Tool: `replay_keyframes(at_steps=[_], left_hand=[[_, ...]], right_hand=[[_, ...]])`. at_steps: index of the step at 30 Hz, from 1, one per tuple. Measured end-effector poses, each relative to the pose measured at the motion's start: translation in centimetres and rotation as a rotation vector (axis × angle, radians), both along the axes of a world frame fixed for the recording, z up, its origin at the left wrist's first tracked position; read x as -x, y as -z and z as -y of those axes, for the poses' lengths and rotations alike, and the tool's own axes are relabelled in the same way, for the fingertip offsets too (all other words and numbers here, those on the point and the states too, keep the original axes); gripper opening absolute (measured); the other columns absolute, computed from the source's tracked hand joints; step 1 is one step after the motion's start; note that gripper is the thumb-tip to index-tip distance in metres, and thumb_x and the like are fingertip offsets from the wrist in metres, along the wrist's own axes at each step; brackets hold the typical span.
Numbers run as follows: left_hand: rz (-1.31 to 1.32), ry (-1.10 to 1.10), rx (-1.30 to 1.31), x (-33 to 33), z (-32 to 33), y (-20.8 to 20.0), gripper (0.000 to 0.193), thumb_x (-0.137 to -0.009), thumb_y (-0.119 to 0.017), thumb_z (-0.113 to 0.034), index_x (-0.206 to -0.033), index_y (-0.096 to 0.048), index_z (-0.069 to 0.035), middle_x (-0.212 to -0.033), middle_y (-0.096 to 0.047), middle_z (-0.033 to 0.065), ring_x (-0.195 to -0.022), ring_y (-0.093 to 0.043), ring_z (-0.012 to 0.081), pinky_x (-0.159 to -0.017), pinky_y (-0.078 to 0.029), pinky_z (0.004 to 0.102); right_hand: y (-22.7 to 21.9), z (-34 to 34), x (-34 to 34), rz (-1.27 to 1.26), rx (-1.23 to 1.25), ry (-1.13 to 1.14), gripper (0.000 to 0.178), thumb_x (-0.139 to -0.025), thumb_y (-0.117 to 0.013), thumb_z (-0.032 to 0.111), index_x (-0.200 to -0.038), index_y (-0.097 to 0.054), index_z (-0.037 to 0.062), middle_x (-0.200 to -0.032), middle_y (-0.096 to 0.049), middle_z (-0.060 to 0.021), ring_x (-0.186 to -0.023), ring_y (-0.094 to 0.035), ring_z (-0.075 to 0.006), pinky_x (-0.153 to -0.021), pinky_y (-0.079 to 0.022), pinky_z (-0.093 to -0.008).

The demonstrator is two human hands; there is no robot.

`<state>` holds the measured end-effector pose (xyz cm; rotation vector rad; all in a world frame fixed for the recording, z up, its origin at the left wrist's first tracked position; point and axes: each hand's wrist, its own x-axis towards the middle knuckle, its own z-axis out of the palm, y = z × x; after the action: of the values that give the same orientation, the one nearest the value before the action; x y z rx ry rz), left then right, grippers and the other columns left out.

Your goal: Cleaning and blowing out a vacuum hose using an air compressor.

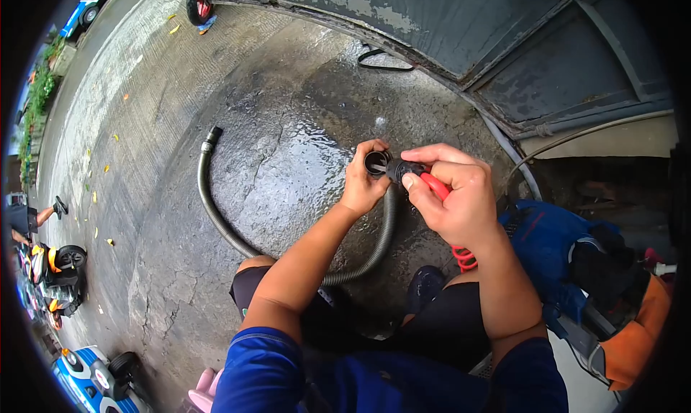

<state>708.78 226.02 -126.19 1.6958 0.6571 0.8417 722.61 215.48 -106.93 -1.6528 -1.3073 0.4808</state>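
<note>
A grey corrugated hose [204,179] loops over the wet concrete and round below my arms. My left hand [362,184] is wrapped round its dark round end [375,162], with the opening facing up. In my right hand [462,197] is a black-and-red air blow gun [436,185], its fingers closed round it. The tip of the gun lies at the mouth of the hose; how far it reaches inside I cannot tell. A red coiled air line [464,259] shows below my right wrist. The hose's other end [214,134], a black cuff, rests on the ground at the left.
A grey metal gate [432,24] runs along the far right side. Near it lies a black loop of strap [385,68]. Blue and orange bags [543,247] are piled at my right. Parked motorcycles [61,269] and a person's leg [44,213] appear far left.
</note>
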Motion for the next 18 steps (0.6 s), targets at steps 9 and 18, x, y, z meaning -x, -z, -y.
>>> replay_keyframes(at_steps=[9,18], left_hand=[[-0.113,-0.001,0.070,0.0,-0.9,0.0,0.070,-0.091,-0.085,-0.020,-0.139,-0.036,-0.005,-0.110,-0.070,0.0160,-0.102,-0.071,0.0286,-0.092,-0.056,0.0401],[-0.033,-0.160,0.369,2.7,-1.8,-2.2,0.046,-0.105,-0.068,-0.023,-0.138,-0.041,-0.006,-0.102,-0.068,0.0150,-0.087,-0.067,0.0204,-0.078,-0.055,0.0367]], right_hand=[[-0.3,-0.2,-0.4,0.107,-0.043,0.078,0.037,-0.083,-0.082,0.006,-0.061,-0.053,-0.0025,-0.105,-0.078,-0.0199,-0.061,-0.067,-0.0248,-0.055,-0.050,-0.0351],[-0.1,-2.7,1.4,0.036,-0.062,0.019,0.036,-0.085,-0.080,0.005,-0.061,-0.054,-0.0040,-0.108,-0.078,-0.0196,-0.069,-0.071,-0.0265,-0.064,-0.053,-0.0343]])
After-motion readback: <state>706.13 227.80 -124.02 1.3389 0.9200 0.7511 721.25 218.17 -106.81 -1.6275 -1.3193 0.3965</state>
